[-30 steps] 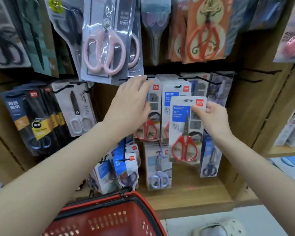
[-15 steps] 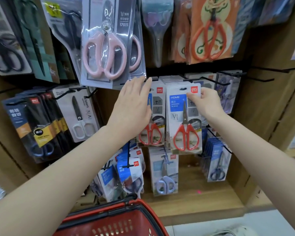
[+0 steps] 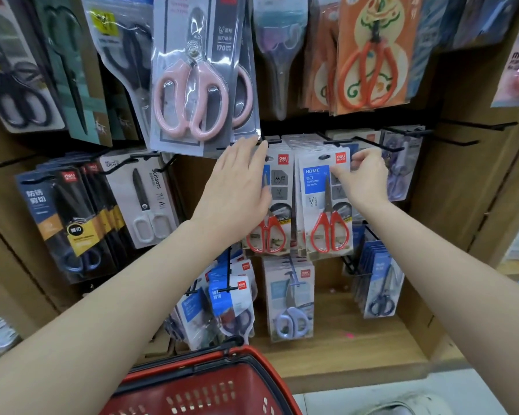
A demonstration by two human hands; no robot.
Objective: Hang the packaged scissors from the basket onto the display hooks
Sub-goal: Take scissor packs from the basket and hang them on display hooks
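Scissors pack (image 3: 324,202) raised to hook (image 3: 337,142) level, centre frame. Right hand (image 3: 363,181) pinches its top corner; left hand (image 3: 237,187) flat against neighbouring packs (image 3: 277,181). Align slot, slide back.

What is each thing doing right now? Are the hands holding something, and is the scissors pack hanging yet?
scissors pack, upright, its hole just below the hook, not hung yet
hook, tip bare
right hand, pinching the scissors pack's top corner
left hand, flat on the neighbouring pack
neighbouring pack, hanging
basket, upright, inside hidden
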